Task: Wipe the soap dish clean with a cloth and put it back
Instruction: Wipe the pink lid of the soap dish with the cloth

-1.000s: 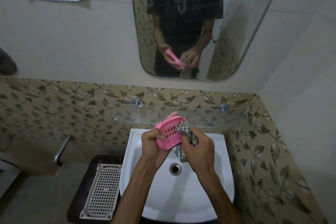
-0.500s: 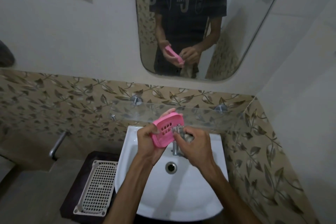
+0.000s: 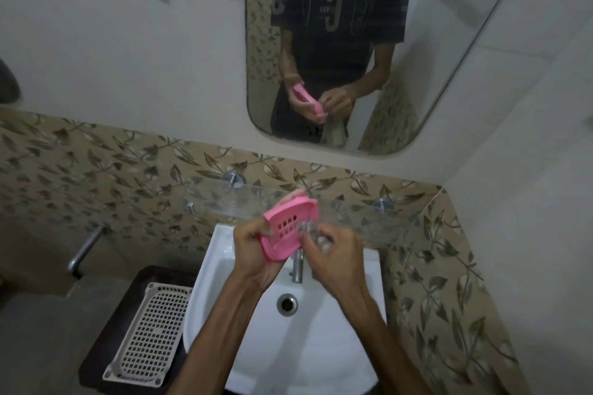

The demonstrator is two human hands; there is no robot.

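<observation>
My left hand (image 3: 255, 250) grips a pink slotted soap dish (image 3: 290, 228), tilted up over the back of the white sink (image 3: 244, 346). My right hand (image 3: 333, 255) holds a bunched grey cloth (image 3: 308, 229) pressed against the dish's inner face; the cloth is blurred by motion and mostly hidden behind my fingers. The mirror (image 3: 369, 42) reflects both hands, the dish and the cloth's hanging end.
A glass shelf (image 3: 369, 215) on chrome brackets runs along the leaf-patterned tiles just behind my hands. The chrome tap (image 3: 297, 268) stands under them, above the drain (image 3: 287, 304). A white perforated tray (image 3: 150, 333) lies left of the sink. A metal handle (image 3: 85, 250) sticks out at left.
The cloth in my right hand has shifted across the dish's inner face. Both hands and the dish have stayed over the back of the sink.
</observation>
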